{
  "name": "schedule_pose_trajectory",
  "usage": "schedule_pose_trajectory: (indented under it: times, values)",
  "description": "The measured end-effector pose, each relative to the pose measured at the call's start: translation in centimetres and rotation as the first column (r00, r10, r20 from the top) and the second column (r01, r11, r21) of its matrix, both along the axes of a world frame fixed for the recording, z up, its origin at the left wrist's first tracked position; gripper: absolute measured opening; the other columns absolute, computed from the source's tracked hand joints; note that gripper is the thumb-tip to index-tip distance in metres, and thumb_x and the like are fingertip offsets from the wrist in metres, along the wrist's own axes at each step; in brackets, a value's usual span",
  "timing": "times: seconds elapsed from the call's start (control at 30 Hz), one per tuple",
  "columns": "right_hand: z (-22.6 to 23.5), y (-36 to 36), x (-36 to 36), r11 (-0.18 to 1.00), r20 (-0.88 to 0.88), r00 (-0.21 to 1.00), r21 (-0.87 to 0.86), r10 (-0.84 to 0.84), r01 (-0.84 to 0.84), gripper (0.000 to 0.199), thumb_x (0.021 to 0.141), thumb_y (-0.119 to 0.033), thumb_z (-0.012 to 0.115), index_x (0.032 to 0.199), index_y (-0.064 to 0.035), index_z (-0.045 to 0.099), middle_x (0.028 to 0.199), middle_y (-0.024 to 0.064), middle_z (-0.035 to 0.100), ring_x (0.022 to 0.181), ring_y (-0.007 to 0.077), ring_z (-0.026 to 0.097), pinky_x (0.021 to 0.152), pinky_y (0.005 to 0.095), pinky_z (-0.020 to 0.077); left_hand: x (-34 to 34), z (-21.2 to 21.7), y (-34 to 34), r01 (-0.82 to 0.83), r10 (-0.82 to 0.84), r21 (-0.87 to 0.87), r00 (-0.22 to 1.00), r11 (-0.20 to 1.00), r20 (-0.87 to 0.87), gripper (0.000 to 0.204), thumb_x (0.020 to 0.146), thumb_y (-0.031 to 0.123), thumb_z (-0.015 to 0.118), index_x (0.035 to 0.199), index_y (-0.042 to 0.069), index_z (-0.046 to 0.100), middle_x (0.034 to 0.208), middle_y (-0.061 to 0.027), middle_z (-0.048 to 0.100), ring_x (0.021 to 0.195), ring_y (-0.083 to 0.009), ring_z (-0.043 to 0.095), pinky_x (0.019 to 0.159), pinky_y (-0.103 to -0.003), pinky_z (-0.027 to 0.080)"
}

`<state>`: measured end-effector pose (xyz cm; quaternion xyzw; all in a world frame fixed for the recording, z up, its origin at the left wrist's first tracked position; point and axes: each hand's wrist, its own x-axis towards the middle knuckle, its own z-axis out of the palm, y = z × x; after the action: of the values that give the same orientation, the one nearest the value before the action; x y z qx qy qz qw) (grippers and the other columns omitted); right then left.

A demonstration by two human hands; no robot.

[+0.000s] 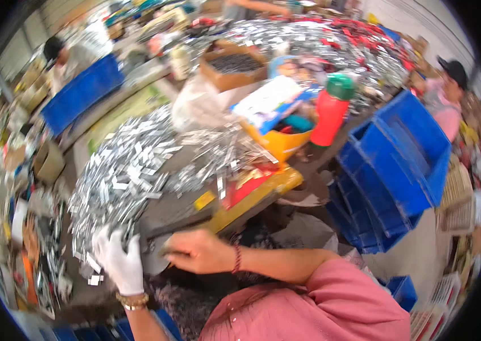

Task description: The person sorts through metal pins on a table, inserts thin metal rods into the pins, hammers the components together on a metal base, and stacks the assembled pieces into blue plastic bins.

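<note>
My left hand (120, 262), in a white glove with bangles at the wrist, rests at the near edge of a heap of silver metal strips (130, 170). Its thumb stands apart from the fingers, and no object shows in its grasp. To the right, my bare right hand (202, 251) is closed, palm down, with a red cord round the wrist. A small dark end pokes out by its fingertips, too blurred to name. Between both hands lies a flat grey piece (154, 260) at the table edge. Small pale pieces (96, 279) lie below the glove.
Beyond the heap stand a cardboard box (232, 71) of dark pieces, a yellow container (280, 145) and a red bottle with a green cap (331, 113). Blue crates (391, 170) are stacked at right. Two people in dark caps are at far left and right; another person's arm shows at the back.
</note>
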<state>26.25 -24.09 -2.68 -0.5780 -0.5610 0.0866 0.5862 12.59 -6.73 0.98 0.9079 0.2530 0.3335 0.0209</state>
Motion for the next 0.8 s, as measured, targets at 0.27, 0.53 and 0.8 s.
schedule_pose_trajectory:
  times: [0.27,0.53,0.8]
  values:
    - [-2.2,0.3,-0.7,0.996,-0.067,0.998,0.088,0.018,-0.012,0.026,0.092,-0.016,0.070,0.084,-0.0014,0.050,0.073,0.0169,0.049,0.068,0.0389,0.056,0.059,0.0446,0.0435,0.3,1.0,-0.6,-0.006,0.022,0.070,0.974,0.998,-0.227,0.038,0.088,0.019,0.074,0.122,0.002,0.071,0.133,-0.0257,0.063,0.130,-0.0459,0.052,0.114,-0.055,0.039]
    - [0.1,-0.6,0.1,0.987,-0.126,0.983,0.102,0.135,-0.123,0.028,0.092,-0.019,0.069,0.112,0.0012,0.072,0.103,0.0219,0.074,0.092,0.0353,0.072,0.082,0.0451,0.0572,0.0,-0.4,0.7,0.086,-0.052,0.311,0.992,0.947,-0.117,0.025,0.097,0.026,0.070,0.110,0.005,0.075,0.120,-0.0245,0.068,0.120,-0.0432,0.060,0.108,-0.053,0.046]
    - [4.1,-13.5,10.5,0.676,0.021,0.704,0.301,-0.710,0.673,0.010,0.096,-0.011,0.068,0.101,-0.0023,0.068,0.091,0.0142,0.068,0.075,0.0248,0.068,0.061,0.0357,0.0523,-1.9,-7.1,7.1,0.034,-0.003,0.251,0.993,0.967,-0.120,0.021,0.088,0.022,0.078,0.103,0.007,0.078,0.140,-0.0234,0.059,0.139,-0.0451,0.044,0.117,-0.059,0.032]
